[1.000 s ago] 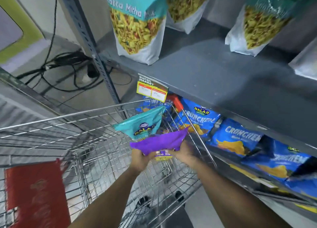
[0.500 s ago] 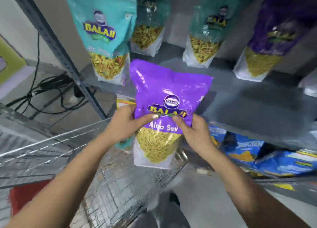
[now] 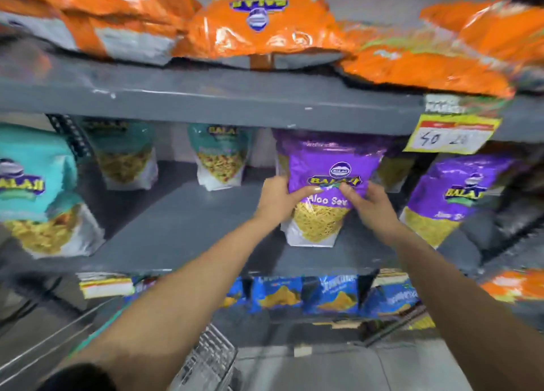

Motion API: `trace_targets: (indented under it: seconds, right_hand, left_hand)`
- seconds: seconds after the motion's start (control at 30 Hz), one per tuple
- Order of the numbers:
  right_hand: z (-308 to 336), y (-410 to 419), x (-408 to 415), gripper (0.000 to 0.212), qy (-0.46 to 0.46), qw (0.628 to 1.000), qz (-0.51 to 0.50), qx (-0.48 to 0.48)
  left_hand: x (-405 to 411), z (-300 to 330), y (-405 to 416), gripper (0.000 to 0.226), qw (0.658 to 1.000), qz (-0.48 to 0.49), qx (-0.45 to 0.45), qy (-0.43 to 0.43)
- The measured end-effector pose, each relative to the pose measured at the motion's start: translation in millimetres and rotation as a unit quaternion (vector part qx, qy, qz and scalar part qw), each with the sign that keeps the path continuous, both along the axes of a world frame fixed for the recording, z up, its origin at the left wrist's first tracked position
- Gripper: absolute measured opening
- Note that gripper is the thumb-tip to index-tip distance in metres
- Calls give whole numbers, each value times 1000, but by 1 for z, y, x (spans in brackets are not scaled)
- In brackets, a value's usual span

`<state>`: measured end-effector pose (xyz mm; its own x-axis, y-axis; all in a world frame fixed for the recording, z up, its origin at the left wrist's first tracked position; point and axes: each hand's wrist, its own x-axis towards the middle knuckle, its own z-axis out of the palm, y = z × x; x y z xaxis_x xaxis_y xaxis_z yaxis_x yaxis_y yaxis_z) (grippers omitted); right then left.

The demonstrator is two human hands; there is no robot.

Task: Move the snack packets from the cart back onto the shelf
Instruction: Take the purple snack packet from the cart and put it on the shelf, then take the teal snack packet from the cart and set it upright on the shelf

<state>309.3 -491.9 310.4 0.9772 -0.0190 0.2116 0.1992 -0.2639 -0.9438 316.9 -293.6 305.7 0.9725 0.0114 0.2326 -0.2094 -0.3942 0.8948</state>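
A purple Aloo Sev packet (image 3: 331, 167) stands upright on the grey middle shelf (image 3: 182, 229). My left hand (image 3: 278, 198) grips its left side and my right hand (image 3: 368, 205) grips its right side, thumbs pressed on the front. The packet's white base touches the shelf board. Only a corner of the wire cart (image 3: 206, 361) shows at the bottom of the view.
Another purple packet (image 3: 450, 196) stands to the right, teal packets (image 3: 38, 190) to the left and behind. Orange packets (image 3: 259, 23) lie on the upper shelf. Blue chip packets (image 3: 306, 295) fill the shelf below. A yellow price tag (image 3: 450, 134) hangs upper right.
Both hands lifted the purple packet out of the cart, carried it up and forward, and set it upright on the middle shelf. The view tilted up toward the shelves.
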Motion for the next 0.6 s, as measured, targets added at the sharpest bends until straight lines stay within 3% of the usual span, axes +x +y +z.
trace_targets:
  seconds: [0.27,0.4,0.47,0.53,0.6]
  right_hand:
    - [-41,-22,45,18,24,998,-27,-46]
    - [-44,-9,16,59,-25,991,-134,-1]
    - [-48,0,-14,65,-83,980,-178,19]
    - [-60,26,-48,56,-127,976,-179,17]
    - [-74,69,-77,43,-110,983,-149,13]
  left_hand:
    - [40,-52,-35,48,997,37,-58,45]
    - [18,-51,-8,78,995,-23,-75,58]
    - [-11,-56,26,67,996,29,-84,16]
    - [-52,-72,79,41,990,97,-105,-3]
    - [-105,-94,136,17,982,144,-120,37]
